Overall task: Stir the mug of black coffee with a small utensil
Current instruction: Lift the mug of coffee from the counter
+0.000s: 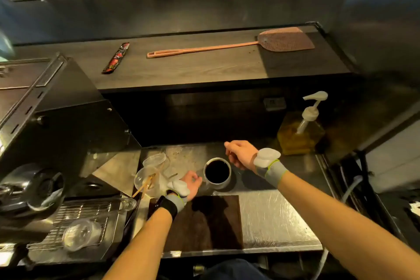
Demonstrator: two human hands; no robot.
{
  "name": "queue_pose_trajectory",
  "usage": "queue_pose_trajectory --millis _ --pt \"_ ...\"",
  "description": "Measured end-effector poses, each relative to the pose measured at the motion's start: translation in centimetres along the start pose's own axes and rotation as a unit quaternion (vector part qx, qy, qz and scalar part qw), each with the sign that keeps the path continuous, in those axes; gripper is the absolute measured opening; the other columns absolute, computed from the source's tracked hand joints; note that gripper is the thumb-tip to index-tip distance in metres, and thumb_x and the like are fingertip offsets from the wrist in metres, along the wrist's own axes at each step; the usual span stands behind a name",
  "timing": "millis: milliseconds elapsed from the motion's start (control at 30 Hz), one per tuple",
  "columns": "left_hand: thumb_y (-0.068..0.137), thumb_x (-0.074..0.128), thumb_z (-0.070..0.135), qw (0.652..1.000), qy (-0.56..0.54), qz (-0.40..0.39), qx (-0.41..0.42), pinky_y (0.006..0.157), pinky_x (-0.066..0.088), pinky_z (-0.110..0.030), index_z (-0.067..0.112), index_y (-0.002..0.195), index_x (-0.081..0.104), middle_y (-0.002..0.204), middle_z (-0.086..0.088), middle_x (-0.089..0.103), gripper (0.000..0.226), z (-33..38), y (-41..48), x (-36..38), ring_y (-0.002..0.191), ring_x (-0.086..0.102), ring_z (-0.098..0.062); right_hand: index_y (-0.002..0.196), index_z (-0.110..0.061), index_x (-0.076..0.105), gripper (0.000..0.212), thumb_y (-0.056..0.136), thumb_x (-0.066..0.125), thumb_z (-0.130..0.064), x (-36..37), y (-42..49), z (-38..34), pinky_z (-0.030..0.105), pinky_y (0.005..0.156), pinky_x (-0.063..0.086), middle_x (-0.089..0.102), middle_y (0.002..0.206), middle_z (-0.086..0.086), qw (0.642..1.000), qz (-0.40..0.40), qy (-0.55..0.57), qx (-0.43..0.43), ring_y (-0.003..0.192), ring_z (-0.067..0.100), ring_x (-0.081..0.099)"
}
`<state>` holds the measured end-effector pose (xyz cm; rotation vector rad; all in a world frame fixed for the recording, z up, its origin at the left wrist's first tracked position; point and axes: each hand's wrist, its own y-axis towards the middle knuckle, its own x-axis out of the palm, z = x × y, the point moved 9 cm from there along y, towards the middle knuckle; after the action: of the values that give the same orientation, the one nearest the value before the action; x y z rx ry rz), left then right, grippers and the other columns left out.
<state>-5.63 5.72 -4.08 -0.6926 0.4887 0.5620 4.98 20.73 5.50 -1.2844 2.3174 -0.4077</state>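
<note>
A grey mug (219,183) full of black coffee stands on the steel counter (272,211), just behind a dark mat (204,223). My left hand (192,185) is against the mug's left side with its fingers curled there; the handle is hidden under them. My right hand (238,153) hovers just above and to the right of the mug, fingers curled and forefinger stretched to the left. Whether it holds a thin utensil is too unclear to tell. Wooden stir sticks (145,185) lean in a clear plastic cup (142,179) left of the mug.
An espresso machine (56,120) fills the left side, with a plastic cup (79,234) lying on its drip grille. A pump bottle of yellow syrup (300,136) stands at the back right. On the raised shelf lie a pink fly swatter (227,49) and a red sachet (116,58).
</note>
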Motion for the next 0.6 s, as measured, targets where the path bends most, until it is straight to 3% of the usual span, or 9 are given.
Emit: queue_pose_trajectory --millis 67,133,233,300,367,433,467,533,600 --pt "0.092 0.043 0.027 0.996 0.068 -0.047 -0.029 0.067 0.037 -0.036 0.006 0.103 0.049 0.071 -0.003 0.048 0.025 -0.9 0.0 0.8 0.074 0.047 -0.023 0.067 -0.016 0.051 0.038 0.101 0.042 -0.031 0.5 0.1 0.5 0.018 0.036 0.031 0.048 0.056 0.001 1.000 0.004 -0.022 0.007 0.039 0.009 0.039" --pt "0.093 0.040 0.027 0.993 0.064 -0.091 -0.049 0.064 0.045 -0.041 0.005 0.105 0.046 0.069 -0.004 0.050 0.026 -0.9 -0.6 1.6 0.060 0.048 -0.023 0.067 -0.016 0.052 0.038 0.101 0.042 -0.032 0.7 -0.1 1.3 0.020 0.039 0.032 0.048 0.055 -0.001 0.999 0.002 -0.033 0.018 0.041 0.010 0.039" --pt "0.095 0.035 0.022 0.983 0.053 -0.155 -0.081 0.052 0.053 -0.033 0.004 0.129 0.035 0.111 -0.014 0.052 0.039 -1.7 -0.7 3.4 0.049 0.049 -0.014 0.068 -0.018 0.053 0.038 0.100 0.041 -0.034 0.5 -0.1 1.6 0.021 0.040 0.032 0.049 0.055 -0.001 0.999 0.010 -0.028 0.030 0.042 0.011 0.039" --pt "0.096 0.031 0.022 0.979 0.032 -0.176 -0.099 0.047 0.046 -0.026 0.006 0.142 0.016 0.120 -0.015 0.046 0.051 -2.3 -1.0 4.4 0.053 0.051 -0.012 0.068 -0.017 0.053 0.039 0.101 0.041 -0.034 0.3 -0.2 1.7 0.020 0.039 0.032 0.048 0.054 -0.002 0.999 0.016 -0.029 0.032 0.043 0.011 0.039" --pt "0.096 0.029 0.024 0.981 -0.003 -0.162 -0.102 0.052 0.046 -0.027 0.007 0.142 0.016 0.121 -0.017 0.048 0.051 -2.5 -0.9 4.6 0.064 0.056 -0.018 0.068 -0.017 0.053 0.039 0.101 0.041 -0.034 0.2 -0.2 1.8 0.018 0.038 0.032 0.048 0.054 -0.002 0.999 0.018 -0.030 0.036 0.042 0.010 0.039" --pt "0.097 0.028 0.024 0.982 -0.032 -0.150 -0.108 0.065 0.051 -0.034 0.006 0.142 0.019 0.133 -0.023 0.046 0.049 -2.8 -0.3 4.7 0.085 0.062 -0.033 0.068 -0.017 0.052 0.038 0.101 0.041 -0.033 0.1 -0.3 1.8 0.018 0.037 0.032 0.047 0.055 -0.001 0.999 0.021 -0.022 0.038 0.041 0.010 0.038" --pt "0.097 0.028 0.023 0.983 -0.042 -0.142 -0.104 0.061 0.049 -0.029 0.005 0.142 0.019 0.134 -0.024 0.046 0.049 -3.0 0.0 4.9 0.081 0.063 -0.033 0.069 -0.016 0.051 0.038 0.101 0.040 -0.032 0.0 -0.4 1.9 0.018 0.038 0.031 0.047 0.055 -0.001 0.999 0.021 -0.021 0.039 0.042 0.010 0.038" --pt "0.097 0.030 0.021 0.985 -0.082 -0.120 -0.097 0.037 0.038 -0.016 0.006 0.142 0.017 0.125 -0.023 0.049 0.049 -3.2 0.6 5.0 0.047 0.056 -0.013 0.070 -0.016 0.050 0.037 0.102 0.040 -0.031 0.0 -0.6 2.0 0.018 0.039 0.031 0.047 0.056 0.000 0.999 0.019 -0.023 0.044 0.044 0.011 0.038" --pt "0.097 0.033 0.019 0.983 -0.111 -0.117 -0.087 0.028 0.031 -0.011 0.003 0.141 0.020 0.125 -0.027 0.049 0.049 -3.1 0.9 4.9 0.026 0.044 -0.002 0.069 -0.015 0.049 0.037 0.102 0.040 -0.030 0.0 -0.8 2.1 0.017 0.037 0.030 0.046 0.056 0.001 0.999 0.020 -0.020 0.045 0.044 0.012 0.037"
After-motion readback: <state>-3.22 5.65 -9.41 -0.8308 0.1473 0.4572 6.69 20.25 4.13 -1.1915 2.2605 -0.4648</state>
